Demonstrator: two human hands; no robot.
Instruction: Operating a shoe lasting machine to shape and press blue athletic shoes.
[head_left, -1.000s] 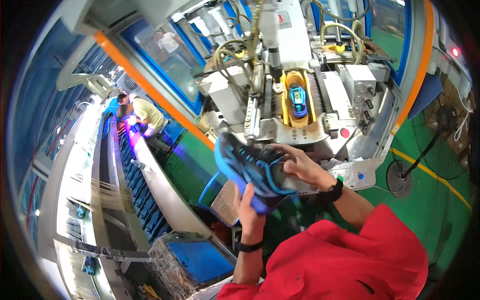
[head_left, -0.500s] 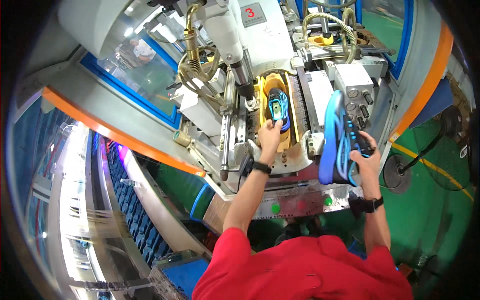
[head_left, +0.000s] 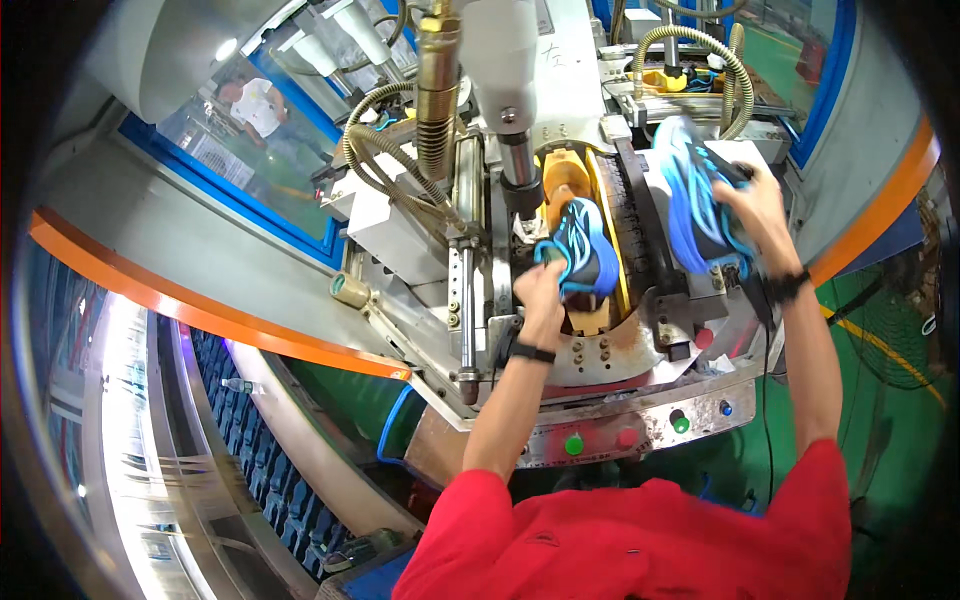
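Note:
My left hand (head_left: 541,287) is closed on the heel end of a black and blue shoe (head_left: 584,245), tilted over the yellow-lined trough of the press machine (head_left: 566,168). Its toe points up and away from me. To the right, my right hand (head_left: 757,207) grips a second shoe (head_left: 690,195), also black with a blue-to-purple sole edge, held in the air beside the trough with its sole side facing left. A metal press cylinder (head_left: 519,165) hangs just left of the first shoe's toe.
A control strip with green buttons (head_left: 574,445) runs along the machine's front. Ribbed hoses (head_left: 735,75) and a white box (head_left: 400,240) flank the trough. A conveyor with dark blue pads (head_left: 270,440) lies left. Behind glass, a person in white (head_left: 262,108) stands. A fan (head_left: 880,335) is at right.
The shoe at my left hand has come up out of the trough and tilted. My right hand has carried the other shoe upward and slightly right, turning it. The head view has shifted.

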